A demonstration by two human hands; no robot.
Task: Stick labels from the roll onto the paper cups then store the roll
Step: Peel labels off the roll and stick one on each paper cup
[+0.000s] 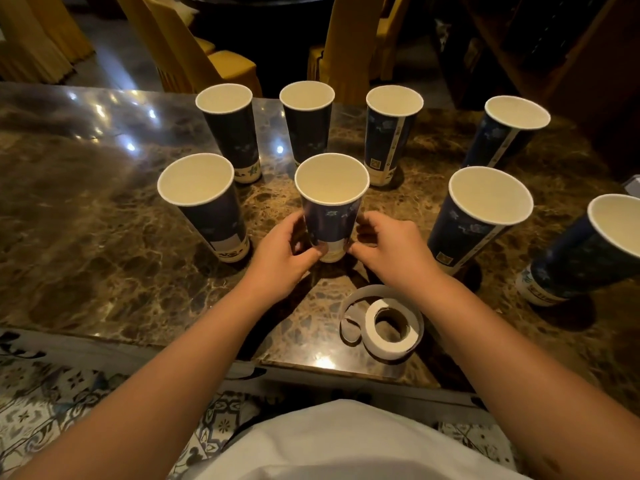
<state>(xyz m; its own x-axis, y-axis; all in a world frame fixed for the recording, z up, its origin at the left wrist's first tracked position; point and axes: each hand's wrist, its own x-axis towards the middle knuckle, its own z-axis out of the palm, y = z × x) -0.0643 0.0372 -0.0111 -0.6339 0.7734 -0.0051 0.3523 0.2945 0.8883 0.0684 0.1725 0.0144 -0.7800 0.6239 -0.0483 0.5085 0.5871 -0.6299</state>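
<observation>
With the left hand (pixel 282 252) steadying the centre paper cup (pixel 330 206) at its 9 o'clock and the right hand (pixel 388 247) pinching at 3, both thumbs should smooth the label (pixel 333 247) flat, the label roll (pixel 389 329) lying at 5 o'clock.

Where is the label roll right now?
In the head view, the label roll lies on the marble table near its front edge, beside the right forearm, apart from both hands.
</observation>
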